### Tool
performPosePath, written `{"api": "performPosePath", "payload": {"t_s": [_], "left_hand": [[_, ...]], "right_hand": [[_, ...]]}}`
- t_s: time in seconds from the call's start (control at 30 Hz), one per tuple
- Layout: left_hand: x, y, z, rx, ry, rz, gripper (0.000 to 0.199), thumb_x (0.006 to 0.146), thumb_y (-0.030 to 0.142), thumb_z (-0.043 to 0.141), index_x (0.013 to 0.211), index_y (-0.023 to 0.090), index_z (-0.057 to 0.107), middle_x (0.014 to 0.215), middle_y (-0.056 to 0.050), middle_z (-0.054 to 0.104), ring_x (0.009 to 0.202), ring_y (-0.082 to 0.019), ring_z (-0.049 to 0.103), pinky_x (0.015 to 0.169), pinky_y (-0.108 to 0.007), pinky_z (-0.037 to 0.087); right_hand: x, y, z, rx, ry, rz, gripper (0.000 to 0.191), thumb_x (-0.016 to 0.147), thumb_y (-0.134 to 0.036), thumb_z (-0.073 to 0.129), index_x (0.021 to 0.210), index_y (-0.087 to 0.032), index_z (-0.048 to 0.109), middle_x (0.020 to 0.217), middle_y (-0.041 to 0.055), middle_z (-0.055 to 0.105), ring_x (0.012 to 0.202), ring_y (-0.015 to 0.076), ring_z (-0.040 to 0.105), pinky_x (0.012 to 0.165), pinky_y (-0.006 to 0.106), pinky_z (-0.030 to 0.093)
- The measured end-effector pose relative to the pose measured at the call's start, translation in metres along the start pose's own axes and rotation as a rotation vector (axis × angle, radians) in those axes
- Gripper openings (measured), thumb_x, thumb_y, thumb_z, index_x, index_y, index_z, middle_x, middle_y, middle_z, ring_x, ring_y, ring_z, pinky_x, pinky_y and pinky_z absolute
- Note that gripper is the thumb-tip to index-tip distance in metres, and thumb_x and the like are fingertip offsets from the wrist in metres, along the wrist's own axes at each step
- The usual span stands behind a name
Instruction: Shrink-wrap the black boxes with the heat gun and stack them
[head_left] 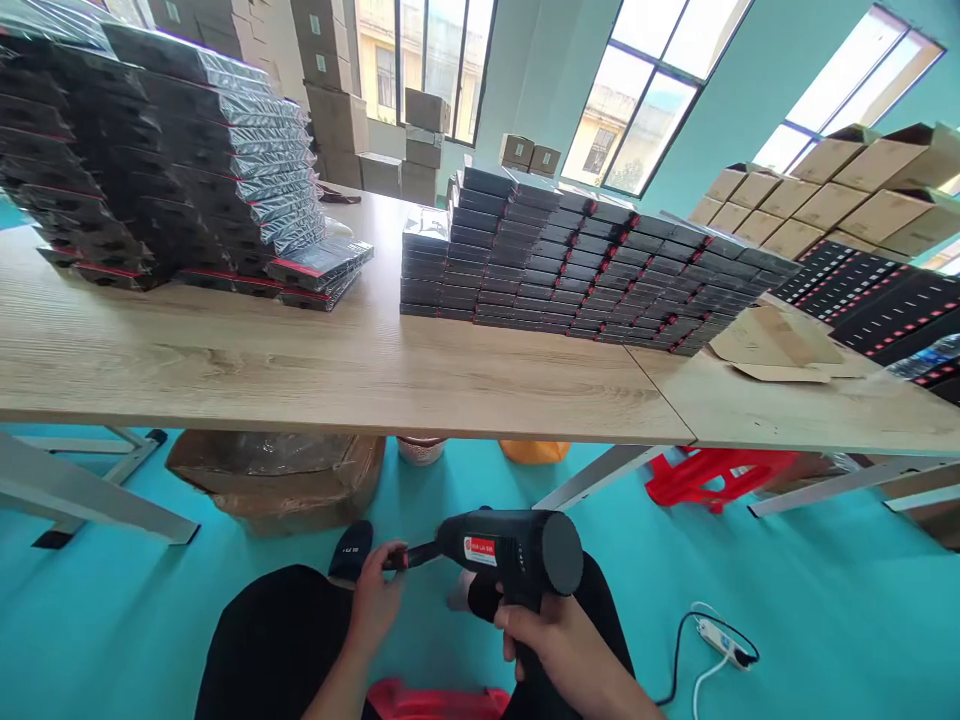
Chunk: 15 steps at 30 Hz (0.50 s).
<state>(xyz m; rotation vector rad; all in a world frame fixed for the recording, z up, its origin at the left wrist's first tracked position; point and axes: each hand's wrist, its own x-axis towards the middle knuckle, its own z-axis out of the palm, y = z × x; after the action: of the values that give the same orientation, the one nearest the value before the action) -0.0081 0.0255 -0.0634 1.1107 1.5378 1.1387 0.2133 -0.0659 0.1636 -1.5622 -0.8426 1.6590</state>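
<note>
My right hand is wrapped round the grip of a black heat gun with a red-and-white label on its barrel. The gun is held over the floor in front of my knees, its narrow nozzle pointing left. At the nozzle's tip, my left hand pinches a small black item with a red band. The fingers cover part of it, so its exact kind is hidden. Whether nozzle and item touch, I cannot tell.
Above my hands runs a wooden table. On it stand film-wrapped black boxes, a long stack of slim black boxes and flattened cardboard. Below are a carton, a red stool and a power strip with cables.
</note>
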Motion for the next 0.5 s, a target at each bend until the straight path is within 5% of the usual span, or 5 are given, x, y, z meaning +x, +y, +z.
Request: {"api": "performPosePath", "payload": {"t_s": [0.17,0.33,0.5], "left_hand": [[-0.005,0.017,-0.003,-0.146,-0.011,-0.143,0.03,0.052,0.017,0.067,0.08,0.022,0.075,0.087,-0.006,0.074,0.088,-0.028,0.067,0.088,-0.04,0.051],[-0.009,0.02,-0.004,-0.533,-0.029,-0.469,0.026,0.048,0.016,0.057,0.071,0.02,0.068,0.056,0.003,0.062,0.053,-0.019,0.058,0.052,-0.029,0.047],[-0.006,0.014,0.0,-0.706,-0.078,-0.505,0.02,0.046,0.014,0.058,0.064,0.017,0.066,0.056,0.001,0.063,0.053,-0.017,0.058,0.051,-0.028,0.047]], "right_hand": [[-0.002,-0.005,0.003,-0.022,-0.107,0.003,0.018,0.072,-0.026,0.066,0.086,-0.016,0.064,0.061,-0.0024,0.058,0.053,0.014,0.053,0.054,0.03,0.046],[0.001,-0.021,-0.022,-0.071,0.054,-0.019,0.027,0.074,-0.035,0.066,0.089,-0.013,0.069,0.059,0.0007,0.062,0.055,0.0155,0.054,0.055,0.031,0.047],[0.002,-0.04,-0.018,-0.041,-0.084,-0.043,0.018,0.071,-0.031,0.069,0.079,-0.015,0.068,0.059,0.0001,0.063,0.052,0.0137,0.053,0.053,0.028,0.045]]}}
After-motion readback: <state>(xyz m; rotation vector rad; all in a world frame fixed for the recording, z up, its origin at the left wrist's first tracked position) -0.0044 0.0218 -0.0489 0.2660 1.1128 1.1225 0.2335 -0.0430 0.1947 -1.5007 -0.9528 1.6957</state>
